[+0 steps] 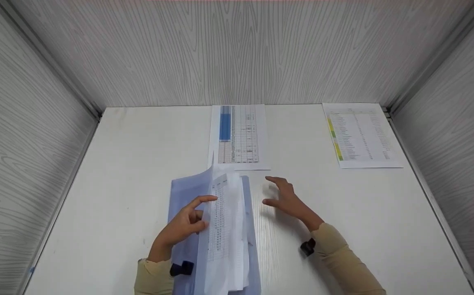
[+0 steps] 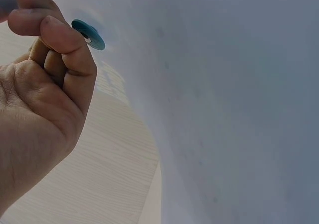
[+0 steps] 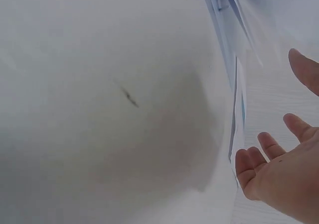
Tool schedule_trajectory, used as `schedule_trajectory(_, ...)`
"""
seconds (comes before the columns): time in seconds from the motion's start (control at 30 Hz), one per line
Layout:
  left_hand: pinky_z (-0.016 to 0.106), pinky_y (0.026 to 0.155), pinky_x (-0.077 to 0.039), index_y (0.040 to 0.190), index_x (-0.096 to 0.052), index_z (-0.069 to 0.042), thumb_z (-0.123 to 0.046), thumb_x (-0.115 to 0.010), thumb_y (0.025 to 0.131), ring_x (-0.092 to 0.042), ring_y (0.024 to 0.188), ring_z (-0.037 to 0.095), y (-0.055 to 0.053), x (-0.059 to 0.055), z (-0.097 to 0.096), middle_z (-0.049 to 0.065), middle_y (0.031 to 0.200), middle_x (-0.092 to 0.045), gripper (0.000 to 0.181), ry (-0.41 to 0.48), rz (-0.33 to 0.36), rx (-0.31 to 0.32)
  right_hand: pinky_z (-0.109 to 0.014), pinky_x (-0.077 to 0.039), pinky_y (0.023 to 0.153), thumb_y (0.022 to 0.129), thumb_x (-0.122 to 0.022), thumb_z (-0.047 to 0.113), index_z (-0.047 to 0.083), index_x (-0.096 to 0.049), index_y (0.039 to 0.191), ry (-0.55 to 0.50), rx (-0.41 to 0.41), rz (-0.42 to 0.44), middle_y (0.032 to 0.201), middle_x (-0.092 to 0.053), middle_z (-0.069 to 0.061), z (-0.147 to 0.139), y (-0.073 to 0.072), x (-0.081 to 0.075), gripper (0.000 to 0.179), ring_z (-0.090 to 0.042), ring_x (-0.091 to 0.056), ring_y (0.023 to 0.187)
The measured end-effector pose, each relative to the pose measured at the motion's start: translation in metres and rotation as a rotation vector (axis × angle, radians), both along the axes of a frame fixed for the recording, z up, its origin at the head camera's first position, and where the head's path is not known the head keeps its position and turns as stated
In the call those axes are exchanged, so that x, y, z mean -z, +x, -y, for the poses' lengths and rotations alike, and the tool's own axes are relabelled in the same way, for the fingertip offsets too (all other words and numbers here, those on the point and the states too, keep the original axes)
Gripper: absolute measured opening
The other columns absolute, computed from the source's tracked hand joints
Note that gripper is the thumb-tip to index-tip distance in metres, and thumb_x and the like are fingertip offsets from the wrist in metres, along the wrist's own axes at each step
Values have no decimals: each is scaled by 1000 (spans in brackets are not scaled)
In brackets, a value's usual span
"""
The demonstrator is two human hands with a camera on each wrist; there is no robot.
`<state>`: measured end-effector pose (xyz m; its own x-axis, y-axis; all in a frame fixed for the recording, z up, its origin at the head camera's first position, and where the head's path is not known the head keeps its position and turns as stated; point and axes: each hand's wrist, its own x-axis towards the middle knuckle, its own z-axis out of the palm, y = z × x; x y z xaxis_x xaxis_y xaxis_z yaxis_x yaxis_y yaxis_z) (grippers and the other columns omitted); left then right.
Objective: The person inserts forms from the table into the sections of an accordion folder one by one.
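A translucent blue plastic folder lies at the front middle of the table, its cover lifted. Several printed sheets stick up loosely inside it, one covered in columns of figures. My left hand holds the lifted cover at its edge, index finger stretched over the printed sheet. Beside its curled fingers in the left wrist view is the folder's teal button. To the right of the folder my right hand hovers over the table, fingers spread and holding nothing; in the right wrist view its fingers come near the paper edges.
Behind the folder lies a printed table sheet with a blue block, close to the folder's raised corner. Another sheet, with yellow and green marks, lies at the back right. Grey wood-grain panels enclose the white table at the back and sides.
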<state>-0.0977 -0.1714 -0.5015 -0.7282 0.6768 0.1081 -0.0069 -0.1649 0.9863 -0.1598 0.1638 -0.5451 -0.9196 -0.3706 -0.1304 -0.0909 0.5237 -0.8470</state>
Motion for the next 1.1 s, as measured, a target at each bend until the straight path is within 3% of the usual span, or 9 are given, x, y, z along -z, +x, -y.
schedule_trajectory(0.2, 21, 62, -49, 144, -25, 6, 3, -51, 92, -65, 80, 15, 0, 0, 0, 52, 108, -48, 58, 17, 11, 7, -65, -18, 107, 84, -72, 35, 8, -37, 146, 80, 8, -73, 150, -26, -25, -3, -16, 6, 77, -48, -21, 135)
schedule_trajectory(0.47, 26, 67, -54, 145, -27, 1, 5, -50, 92, -68, 87, 24, 0, 1, 0, 41, 113, -56, 58, 35, 25, 14, -66, -19, 104, 82, -76, 30, 10, -37, 147, 224, 83, -51, 151, -24, -26, 1, -26, 21, 78, -51, -23, 135)
schedule_trajectory(0.6, 23, 64, -52, 145, -27, 3, 3, -51, 92, -68, 84, 17, 1, 1, -1, 46, 112, -53, 58, 17, 30, 5, -64, -22, 104, 80, -77, 28, 11, -35, 148, 287, 95, -50, 151, -25, -25, 1, -34, 24, 81, -50, -24, 134)
schedule_trajectory(0.7, 19, 57, -43, 144, -27, 5, 2, -52, 92, -63, 76, 8, 1, 2, -2, 50, 108, -51, 58, 0, 18, -6, -63, -25, 103, 81, -76, 33, 13, -33, 149, 345, 79, -48, 151, -23, -25, 0, -40, 23, 83, -50, -25, 133)
schedule_trajectory(0.83, 20, 54, -40, 143, -26, 6, 3, -52, 92, -62, 73, 5, 0, 2, -2, 46, 105, -55, 57, -4, 0, -5, -62, -25, 103, 84, -72, 37, 16, -32, 150, 409, 65, -53, 150, -24, -24, 0, -46, 22, 80, -50, -24, 132)
schedule_trajectory(1.1, 23, 66, -54, 143, -23, 7, 6, -49, 92, -69, 89, 22, -2, 3, -2, 55, 110, -46, 57, 23, 25, 16, -61, -25, 103, 88, -67, 40, 20, -32, 151, 454, 54, -71, 147, -27, -23, 2, -55, 24, 75, -48, -25, 130)
